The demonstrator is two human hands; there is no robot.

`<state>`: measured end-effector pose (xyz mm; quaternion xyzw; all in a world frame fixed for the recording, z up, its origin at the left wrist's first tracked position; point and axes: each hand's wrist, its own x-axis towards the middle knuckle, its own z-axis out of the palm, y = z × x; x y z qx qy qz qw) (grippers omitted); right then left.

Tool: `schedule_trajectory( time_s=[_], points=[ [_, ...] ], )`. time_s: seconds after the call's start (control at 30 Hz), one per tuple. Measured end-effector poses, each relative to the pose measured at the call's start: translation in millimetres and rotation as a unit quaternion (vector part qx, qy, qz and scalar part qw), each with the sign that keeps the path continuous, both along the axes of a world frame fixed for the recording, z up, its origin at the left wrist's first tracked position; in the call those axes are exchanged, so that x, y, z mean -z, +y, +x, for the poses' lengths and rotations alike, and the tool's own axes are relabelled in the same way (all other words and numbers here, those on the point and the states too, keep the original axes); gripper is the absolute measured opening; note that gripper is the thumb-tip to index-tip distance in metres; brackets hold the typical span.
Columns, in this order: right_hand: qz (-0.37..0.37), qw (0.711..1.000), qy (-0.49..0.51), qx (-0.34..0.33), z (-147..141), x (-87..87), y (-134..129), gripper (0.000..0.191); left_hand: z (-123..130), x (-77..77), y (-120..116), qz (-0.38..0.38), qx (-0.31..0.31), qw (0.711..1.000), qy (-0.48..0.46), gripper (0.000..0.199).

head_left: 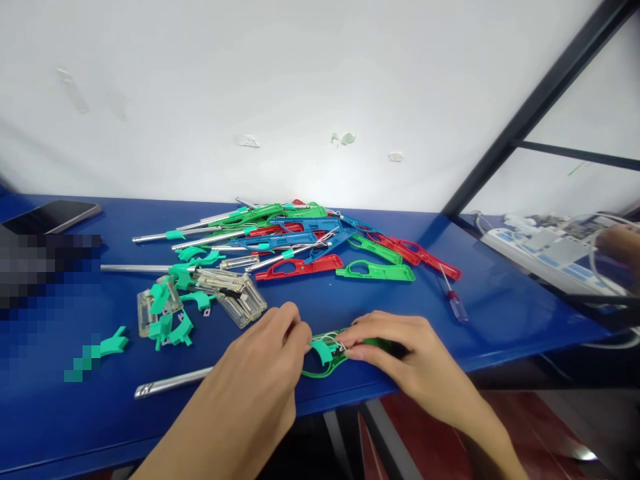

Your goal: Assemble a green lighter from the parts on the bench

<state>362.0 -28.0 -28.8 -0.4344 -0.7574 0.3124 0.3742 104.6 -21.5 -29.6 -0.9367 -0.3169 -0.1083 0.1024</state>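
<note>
Near the front edge of the table lies a green lighter casing (318, 375), its inside facing up. A teal trigger (324, 351) and thin white wires (334, 339) sit in it. My left hand (263, 363) is closed over the casing's left end, its fingertips partly hidden. From under that hand a metal lighter tube (173, 383) sticks out to the left. My right hand (400, 343) is closed round the right part of the casing, thumb and forefinger close together at the wires. What exactly lies between those fingertips is too small to make out.
Behind my hands is a pile of red, blue and green lighter casings (300, 267) with metal tubes. Left of it lie teal triggers (160, 297) and clear fuel tanks (235, 310). A screwdriver (456, 307) lies right, a phone (55, 217) far left. Another person's hand (620, 250) shows at the right edge.
</note>
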Motion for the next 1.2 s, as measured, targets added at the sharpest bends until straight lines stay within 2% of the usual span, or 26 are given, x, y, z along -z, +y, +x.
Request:
schedule_trajectory(
  time_s=[0.1, 0.27, 0.37, 0.5, 0.67, 0.83, 1.03, 1.2],
  points=[
    [-0.004, 1.000, 0.001, -0.001, -1.0, 0.3, 0.5, 0.012, 3.4, -4.4, 2.0, 0.015, -0.001, 1.000, 0.003, 0.048],
    [-0.020, 1.000, 0.004, -0.004, -1.5, -0.4, 0.3, 0.012, 7.0, -2.2, 9.6, -0.093, -0.040, 0.994, -0.049, 0.041],
    [-0.017, 1.000, 0.008, -0.006, -1.5, 0.0, 1.1, 0.012, 4.9, 3.8, 10.5, -0.126, -0.075, 0.986, -0.076, 0.040],
    [-0.009, 1.000, 0.007, -0.012, -1.8, -0.4, 2.3, 0.011, -0.2, 7.8, 6.9, -0.120, -0.043, 0.988, -0.087, 0.051],
    [-0.008, 1.000, 0.004, -0.017, -1.3, 0.5, 3.3, 0.010, -3.2, 1.6, 3.5, -0.115, -0.023, 0.986, -0.119, 0.055],
    [-0.006, 1.000, 0.007, -0.019, -1.7, 0.5, 4.6, 0.010, -1.8, -6.6, 3.6, -0.051, 0.007, 0.988, -0.144, 0.072],
    [-0.005, 1.000, 0.008, -0.019, -2.4, -0.7, 3.6, 0.010, -2.6, -1.5, 7.6, -0.079, 0.015, 0.982, -0.169, 0.056],
    [-0.006, 1.000, 0.003, -0.019, -1.9, -1.1, 3.7, 0.011, -2.3, -0.4, 13.9, -0.073, 0.021, 0.978, -0.194, 0.054]
  ],
)
